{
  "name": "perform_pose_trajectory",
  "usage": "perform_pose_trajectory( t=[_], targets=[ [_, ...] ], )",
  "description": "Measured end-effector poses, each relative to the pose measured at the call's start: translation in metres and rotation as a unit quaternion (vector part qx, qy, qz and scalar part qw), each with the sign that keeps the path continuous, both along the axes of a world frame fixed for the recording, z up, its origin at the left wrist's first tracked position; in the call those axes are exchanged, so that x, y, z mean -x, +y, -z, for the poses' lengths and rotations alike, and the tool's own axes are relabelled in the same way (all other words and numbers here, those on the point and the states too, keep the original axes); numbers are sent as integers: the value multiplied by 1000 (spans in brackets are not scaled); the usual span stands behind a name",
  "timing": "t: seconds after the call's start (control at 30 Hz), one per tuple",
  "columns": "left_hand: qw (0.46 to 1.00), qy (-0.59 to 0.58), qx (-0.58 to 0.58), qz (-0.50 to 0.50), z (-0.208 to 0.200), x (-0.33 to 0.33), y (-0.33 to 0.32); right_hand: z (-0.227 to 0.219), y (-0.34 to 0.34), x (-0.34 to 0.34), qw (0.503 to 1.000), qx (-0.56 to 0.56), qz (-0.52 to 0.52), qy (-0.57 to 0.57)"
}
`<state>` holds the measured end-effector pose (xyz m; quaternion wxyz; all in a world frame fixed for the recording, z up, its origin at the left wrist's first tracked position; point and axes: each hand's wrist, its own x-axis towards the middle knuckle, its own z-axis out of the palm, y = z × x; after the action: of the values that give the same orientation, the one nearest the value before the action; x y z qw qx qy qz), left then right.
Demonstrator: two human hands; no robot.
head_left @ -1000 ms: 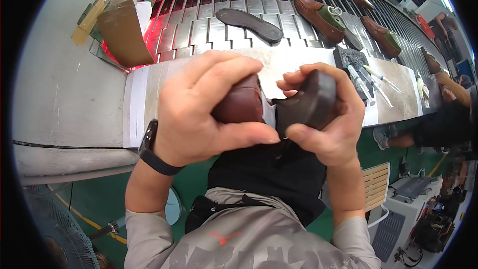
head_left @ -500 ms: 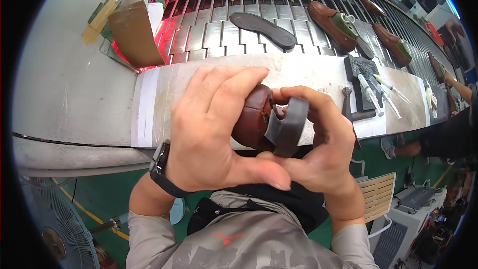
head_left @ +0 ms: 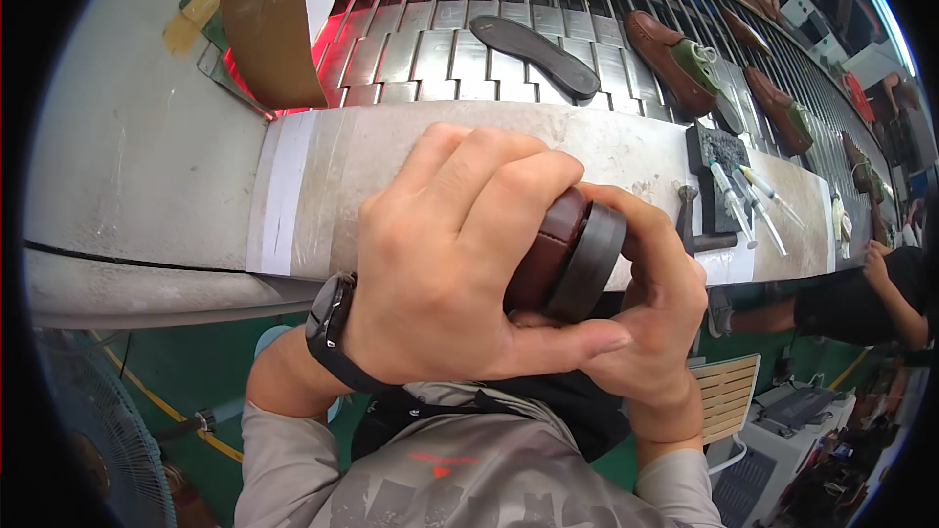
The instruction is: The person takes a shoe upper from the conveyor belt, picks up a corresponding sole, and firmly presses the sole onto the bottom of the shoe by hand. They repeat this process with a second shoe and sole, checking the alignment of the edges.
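Observation:
My left hand [head_left: 455, 249] wraps over a dark brown leather shoe [head_left: 536, 264], covering most of it. A dark sole [head_left: 589, 264] lies against the shoe's underside, with its rim facing right. Curled round the sole's outer side, my right hand [head_left: 657, 308] holds it against the shoe. My left thumb stretches below the shoe toward the right palm. Both hands are closed around the pair, above the near edge of the pale worktop [head_left: 381, 152].
Behind the worktop, a metal slat conveyor [head_left: 421, 59] carries a loose dark sole [head_left: 536, 57] and several brown shoes [head_left: 670, 59]. A dark block [head_left: 706, 161], syringes [head_left: 748, 198] and a hammer [head_left: 688, 210] lie to the right. Another person's arm [head_left: 890, 293] shows at far right.
The sole stood tilted away from the shoe with a gap between them; now it sits close against the shoe's underside. Both hands and the shoe have shifted a little to the right in view.

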<state>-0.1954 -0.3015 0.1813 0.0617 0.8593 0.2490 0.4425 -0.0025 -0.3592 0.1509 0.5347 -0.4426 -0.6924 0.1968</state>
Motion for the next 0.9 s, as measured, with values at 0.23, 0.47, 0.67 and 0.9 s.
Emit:
perform_pose_trajectory(
  t=[0.23,0.47,0.67,0.9],
  targets=[
    [1000,2,14,-13,-4,1,-4,-6,-4,0,1000,26,-3,-7],
    [1000,2,21,-14,-3,3,-6,-5,-4,3,1000,25,-9,9],
    [1000,4,21,-13,-3,6,-5,-3,-2,5,1000,15,-6,-8],
    [1000,3,18,-12,-3,9,-4,-5,-2,7,1000,15,-4,-22]
  ],
)
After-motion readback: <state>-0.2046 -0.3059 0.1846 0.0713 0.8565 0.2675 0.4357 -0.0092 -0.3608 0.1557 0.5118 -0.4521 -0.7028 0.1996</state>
